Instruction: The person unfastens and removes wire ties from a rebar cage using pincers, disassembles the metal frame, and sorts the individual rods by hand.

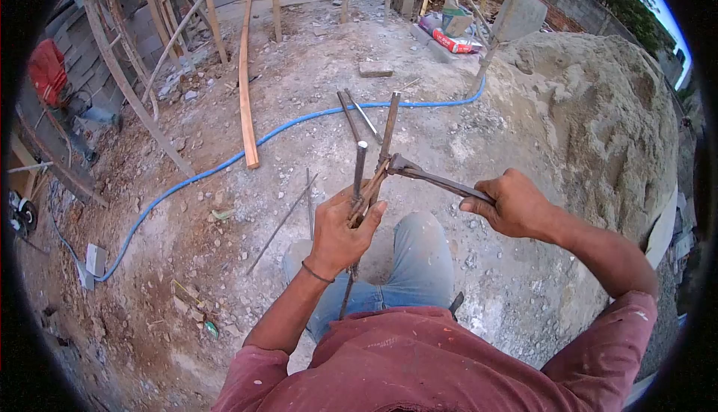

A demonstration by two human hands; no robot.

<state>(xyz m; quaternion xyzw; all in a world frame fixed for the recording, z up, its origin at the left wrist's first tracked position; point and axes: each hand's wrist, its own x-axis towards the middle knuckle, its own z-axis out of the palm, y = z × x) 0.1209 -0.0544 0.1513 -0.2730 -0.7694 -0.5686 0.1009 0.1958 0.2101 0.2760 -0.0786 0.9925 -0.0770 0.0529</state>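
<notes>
My left hand (340, 226) is closed around a rebar cage (390, 122), whose several rods point away from me. Its fingers and thumb wrap the near rods and a bent cross-piece. In my right hand (516, 206) are the handles of dark metal pincers (443, 181). The head of the pincers is at the joint where a rod meets the cross-piece, just beyond my left hand. Whether the jaws bite on wire there is too small to tell. The cage's lower end runs down between my knees.
A blue hose (299, 120) curves across the rubble ground beyond the cage. A long wooden board (247, 83) lies ahead, and a thin loose rod (280, 225) lies left. Right is a sand pile (591, 105); bags (456, 40) lie behind. A person in red (48, 72) is far left.
</notes>
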